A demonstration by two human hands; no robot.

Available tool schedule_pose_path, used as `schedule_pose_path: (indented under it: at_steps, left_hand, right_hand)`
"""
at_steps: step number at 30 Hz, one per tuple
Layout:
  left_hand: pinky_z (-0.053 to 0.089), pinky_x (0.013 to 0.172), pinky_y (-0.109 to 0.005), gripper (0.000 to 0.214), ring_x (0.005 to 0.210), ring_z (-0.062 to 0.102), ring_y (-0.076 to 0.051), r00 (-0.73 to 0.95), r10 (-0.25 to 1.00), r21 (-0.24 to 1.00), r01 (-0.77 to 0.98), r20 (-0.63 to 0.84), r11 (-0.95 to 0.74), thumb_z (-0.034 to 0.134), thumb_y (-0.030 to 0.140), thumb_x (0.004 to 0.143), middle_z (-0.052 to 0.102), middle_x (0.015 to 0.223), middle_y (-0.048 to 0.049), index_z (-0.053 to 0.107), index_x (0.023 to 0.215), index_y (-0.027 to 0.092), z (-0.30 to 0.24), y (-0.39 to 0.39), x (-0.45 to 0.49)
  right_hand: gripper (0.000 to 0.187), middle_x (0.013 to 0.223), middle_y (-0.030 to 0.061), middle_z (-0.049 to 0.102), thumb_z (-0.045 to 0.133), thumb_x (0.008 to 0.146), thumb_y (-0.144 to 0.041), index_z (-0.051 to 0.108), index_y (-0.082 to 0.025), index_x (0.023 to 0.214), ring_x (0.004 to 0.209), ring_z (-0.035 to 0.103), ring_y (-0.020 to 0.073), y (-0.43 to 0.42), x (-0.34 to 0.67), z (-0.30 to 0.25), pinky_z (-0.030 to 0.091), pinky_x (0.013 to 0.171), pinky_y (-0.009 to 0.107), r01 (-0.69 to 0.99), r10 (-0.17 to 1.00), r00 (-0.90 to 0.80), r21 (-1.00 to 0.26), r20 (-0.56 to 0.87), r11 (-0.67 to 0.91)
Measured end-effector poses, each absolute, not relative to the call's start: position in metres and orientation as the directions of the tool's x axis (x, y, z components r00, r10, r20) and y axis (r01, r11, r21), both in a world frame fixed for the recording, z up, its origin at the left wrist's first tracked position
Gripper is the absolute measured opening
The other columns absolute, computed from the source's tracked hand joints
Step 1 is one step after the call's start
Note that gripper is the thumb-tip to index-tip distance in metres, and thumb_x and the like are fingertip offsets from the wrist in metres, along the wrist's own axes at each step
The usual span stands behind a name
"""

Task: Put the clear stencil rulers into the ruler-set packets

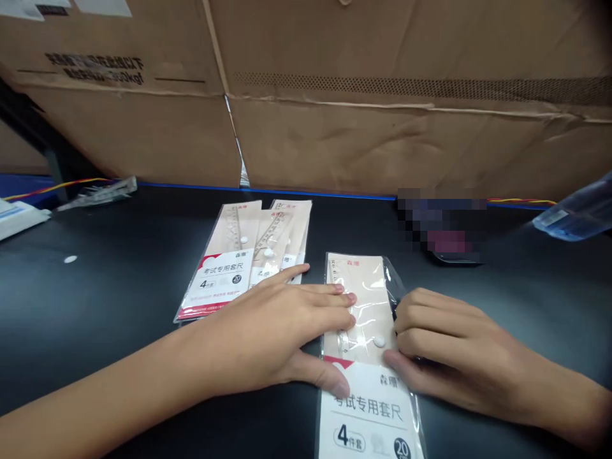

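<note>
A ruler set packet (363,408), a clear plastic sleeve with a white, red and beige insert, lies on the black table before me. My left hand (306,312) rests flat across its left side, fingers outstretched and thumb apart. At the packet's right edge, my right hand (444,347) is curled, its thumb and fingers closed on the clear plastic; the fingertips are partly hidden. Beyond my left forearm lie several similar ruler set packets (220,277), overlapping one another, with transparent rulers showing inside. A white snap button (379,342) shows on the packet under my hands.
Large cardboard boxes (382,146) stand along the back edge of the black table (129,280). A clear bottle (578,210) lies at the right, near a dark, partly pixelated object (454,255). A small white disc (70,259) and a white packet (21,218) are at the left.
</note>
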State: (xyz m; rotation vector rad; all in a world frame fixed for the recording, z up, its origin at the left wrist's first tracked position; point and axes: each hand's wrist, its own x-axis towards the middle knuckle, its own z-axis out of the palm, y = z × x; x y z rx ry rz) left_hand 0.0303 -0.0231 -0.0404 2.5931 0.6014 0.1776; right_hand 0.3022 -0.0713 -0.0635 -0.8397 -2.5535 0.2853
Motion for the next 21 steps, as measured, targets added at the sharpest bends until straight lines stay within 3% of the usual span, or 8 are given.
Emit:
schedule_pose_path:
  at_steps: [4, 7, 16, 21]
  left_hand:
    - [0.019, 0.123, -0.046, 0.042, 0.138, 0.050, -0.026, 0.881, 0.474, 0.487, 0.409, 0.010, -0.772, 0.066, 0.057, 0.089, 0.061, 0.142, -0.0026, 0.066, 0.120, 0.029, -0.038, -0.023, 0.031]
    - [0.019, 0.123, -0.047, 0.049, 0.139, 0.049, -0.027, 0.878, 0.478, 0.496, 0.421, -0.014, -0.759, 0.067, 0.057, 0.087, 0.058, 0.145, -0.0030, 0.064, 0.126, 0.029, -0.035, -0.022, 0.030]
    - [0.023, 0.122, -0.043, 0.052, 0.141, 0.046, -0.027, 0.892, 0.451, 0.455, 0.386, 0.038, -0.802, 0.064, 0.057, 0.090, 0.051, 0.152, -0.0038, 0.060, 0.134, 0.029, -0.036, -0.020, 0.023]
    - [0.034, 0.116, -0.043, 0.082, 0.144, 0.039, -0.033, 0.828, 0.554, 0.408, 0.478, 0.088, -0.778, 0.066, 0.068, 0.082, 0.041, 0.159, -0.0103, 0.046, 0.148, 0.024, -0.041, -0.019, 0.021]
  right_hand:
    - [0.007, 0.082, 0.0030, 0.060, 0.060, 0.092, -0.016, 0.062, -0.021, 0.088, 0.074, 0.055, 0.0147, -0.069, 0.307, -0.049, 0.044, 0.066, 0.028, 0.505, 0.666, -0.719, -0.510, 0.196, 0.696]
    - [0.011, 0.095, 0.0044, 0.063, 0.060, 0.091, -0.016, 0.065, -0.022, 0.099, 0.082, 0.060, 0.0149, -0.068, 0.310, -0.041, 0.049, 0.072, 0.026, 0.521, 0.701, -0.702, -0.582, 0.123, 0.624]
    - [0.017, 0.113, 0.0037, 0.063, 0.062, 0.093, -0.022, 0.067, -0.027, 0.108, 0.099, 0.063, 0.0165, -0.074, 0.312, -0.040, 0.052, 0.088, 0.027, 0.594, 0.763, -0.644, -0.590, 0.057, 0.546]
    - [0.013, 0.113, 0.0031, 0.063, 0.064, 0.093, -0.028, 0.066, -0.028, 0.106, 0.102, 0.063, 0.0171, -0.073, 0.312, -0.041, 0.052, 0.091, 0.028, 0.635, 0.803, -0.594, -0.581, 0.055, 0.509]
